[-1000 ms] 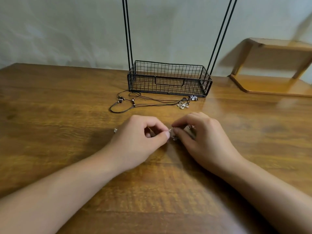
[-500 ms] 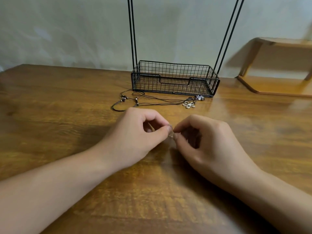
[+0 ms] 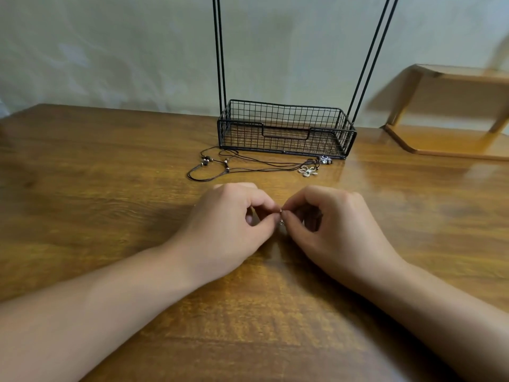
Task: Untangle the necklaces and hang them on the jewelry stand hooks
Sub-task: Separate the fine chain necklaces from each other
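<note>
- Both hands meet at the middle of the table (image 3: 82, 188): the left hand (image 3: 228, 224) and right hand (image 3: 330, 224) each pinch, thumb against forefinger, a tiny metal piece (image 3: 281, 216) held between their fingertips, probably a clasp or link of a fine chain; too small to tell which.
- Head view, against a second ago: the right hand's fingers, then reaching flat toward the wood, have curled up, and the small bits that lay by its fingertips are now lifted into the pinch or hidden under the hand.
- The pinch point has stayed between the hands and sits a little above the table.
- My reading: picking up is over and fine work on the clasp or a knot has begun; nothing is hung yet.
- Dark cords (image 3: 248, 164) lie in loose loops, untouched, just in front of the wire basket (image 3: 286, 128), with a flower pendant (image 3: 308, 170) at their right end.
- Stand rods (image 3: 220, 51) rise out of the basket and leave the picture; the hooks are out of view.
- A wooden shelf (image 3: 451, 139) stands at the far right.
</note>
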